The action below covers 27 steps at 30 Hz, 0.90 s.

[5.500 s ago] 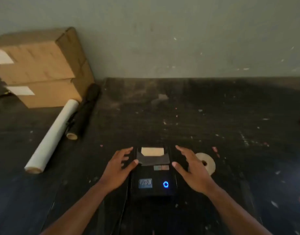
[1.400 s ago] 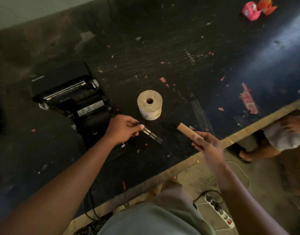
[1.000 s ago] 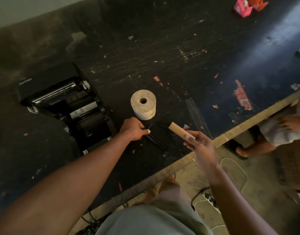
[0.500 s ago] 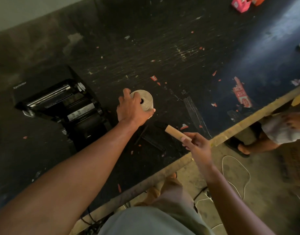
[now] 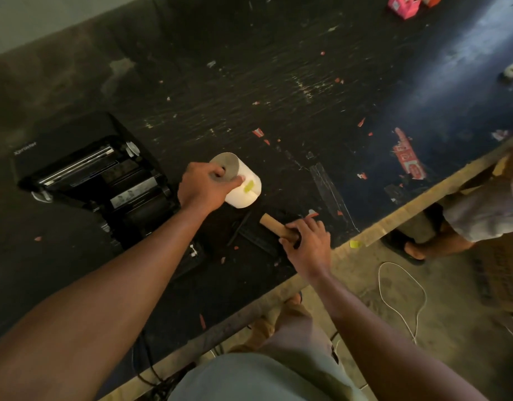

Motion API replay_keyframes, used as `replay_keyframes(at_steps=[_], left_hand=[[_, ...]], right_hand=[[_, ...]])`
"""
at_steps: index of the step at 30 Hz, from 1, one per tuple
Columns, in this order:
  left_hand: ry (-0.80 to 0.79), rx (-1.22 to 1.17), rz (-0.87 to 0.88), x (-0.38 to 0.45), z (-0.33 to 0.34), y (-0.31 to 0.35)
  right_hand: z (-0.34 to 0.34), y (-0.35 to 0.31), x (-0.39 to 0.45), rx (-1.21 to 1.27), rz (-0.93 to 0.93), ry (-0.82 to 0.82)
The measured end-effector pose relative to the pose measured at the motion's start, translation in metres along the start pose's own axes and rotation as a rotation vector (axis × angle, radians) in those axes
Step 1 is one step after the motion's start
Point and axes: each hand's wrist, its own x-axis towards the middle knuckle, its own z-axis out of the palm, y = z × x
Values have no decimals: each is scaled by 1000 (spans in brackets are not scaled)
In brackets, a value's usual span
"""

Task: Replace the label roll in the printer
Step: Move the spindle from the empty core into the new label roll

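Observation:
The black label printer [image 5: 96, 172] sits at the left of the dark table with its lid open and its roll bay showing. My left hand [image 5: 203, 188] grips a full white label roll [image 5: 245, 183] just right of the printer; the roll is tilted, with a yellow tab on its side. My right hand [image 5: 306, 241] holds a bare cardboard core tube [image 5: 271, 222] near the table's front edge. A thin black spindle rod [image 5: 239, 228] lies on the table between my hands.
The table's wooden front edge [image 5: 394, 218] runs diagonally. Another person's legs [image 5: 440, 241] stand at the right. A white cord [image 5: 400, 287] loops on the floor. Pink objects [image 5: 402, 4] sit at the far edge. Red paper scraps [image 5: 407, 156] litter the surface.
My left hand put down the black spindle, reached to the label roll, gripped it and tipped it off its end. My right hand with the core came closer to the table.

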Motion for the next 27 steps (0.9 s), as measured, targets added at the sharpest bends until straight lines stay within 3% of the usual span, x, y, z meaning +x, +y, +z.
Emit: replay_keyframes(at_steps=[8, 14, 27], left_hand=[[-65, -514, -189, -44, -24, -25], [-32, -591, -201, -79, -29, -34], [61, -734, -270, -92, -33, -55]], right_hand=[[-46, -85, 20, 289, -194, 215], [-47, -120, 11, 179, -311, 104], [-55, -113, -6, 442, -263, 145]])
